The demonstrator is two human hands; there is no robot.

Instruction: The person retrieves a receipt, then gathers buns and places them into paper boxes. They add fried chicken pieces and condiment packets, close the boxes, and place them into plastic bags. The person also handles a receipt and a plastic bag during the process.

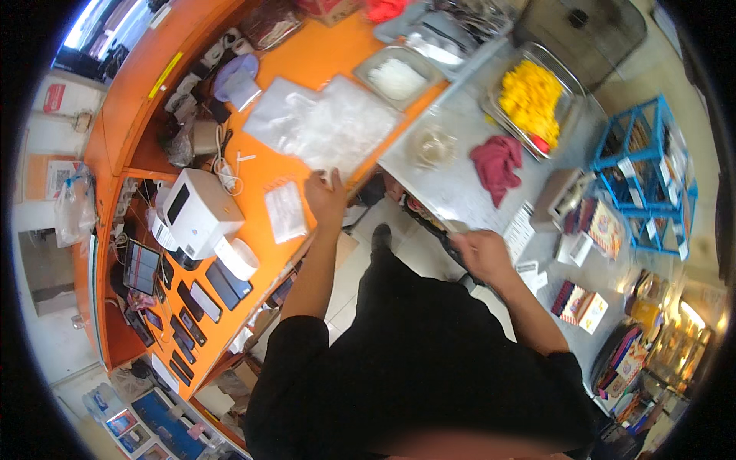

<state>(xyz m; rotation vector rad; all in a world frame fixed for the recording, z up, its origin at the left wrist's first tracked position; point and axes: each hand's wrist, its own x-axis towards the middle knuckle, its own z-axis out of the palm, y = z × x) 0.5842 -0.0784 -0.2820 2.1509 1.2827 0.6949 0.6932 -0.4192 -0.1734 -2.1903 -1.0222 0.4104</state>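
My left hand (pixel 325 198) is over the front edge of the orange counter (pixel 259 198), its fingers at the near edge of a spread of clear plastic bags (pixel 351 123). Whether it pinches the plastic is unclear. A smaller stack of clear bags (pixel 286 213) lies just left of it. My right hand (pixel 483 253) is curled at the edge of the metal table (pixel 425 190). Something small and blurred shows at its fingertips, too indistinct to name. Beyond it on the table are a crumpled dark red cloth (pixel 498 168) and a clear plastic bundle (pixel 432 146).
A metal tray (pixel 359 70) of white shreds stands on the counter, and a tray of yellow food (pixel 532 103) on the table. A white label printer (pixel 201 213) and several phones (pixel 190 322) line the left. Printed cartons (pixel 581 305) and a blue rack (pixel 638 178) stand right.
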